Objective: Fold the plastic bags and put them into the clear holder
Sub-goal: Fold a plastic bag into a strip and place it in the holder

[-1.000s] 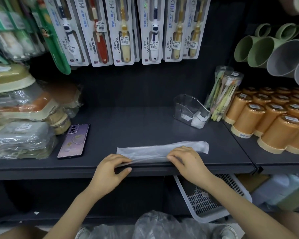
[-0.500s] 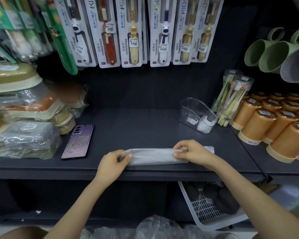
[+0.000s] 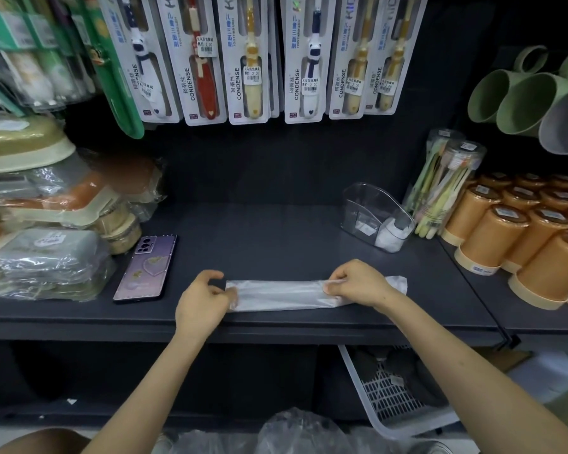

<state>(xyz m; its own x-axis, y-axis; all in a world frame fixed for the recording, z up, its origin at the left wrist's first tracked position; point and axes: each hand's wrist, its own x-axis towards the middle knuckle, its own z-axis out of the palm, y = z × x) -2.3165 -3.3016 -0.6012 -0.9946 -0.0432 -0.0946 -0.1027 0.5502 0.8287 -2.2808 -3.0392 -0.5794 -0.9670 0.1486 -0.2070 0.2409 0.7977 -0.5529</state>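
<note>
Narrower than before, the translucent white plastic bag (image 3: 282, 294) at lower centre — ends pinched by left hand (image 3: 204, 299) and right hand (image 3: 358, 285) — probably wanted keeping taut.

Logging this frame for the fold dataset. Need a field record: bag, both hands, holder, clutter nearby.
bag: plastic bag, folded into a long narrow strip, lying flat near the front edge of the shelf
left: left hand pinches the strip's left end
right: right hand pinches near the right end; a short tail sticks out past it
holder: clear holder, behind and right of the bag, not touching it; white folded pieces inside
nearby: phone left of the bag; orange cups at right
</note>
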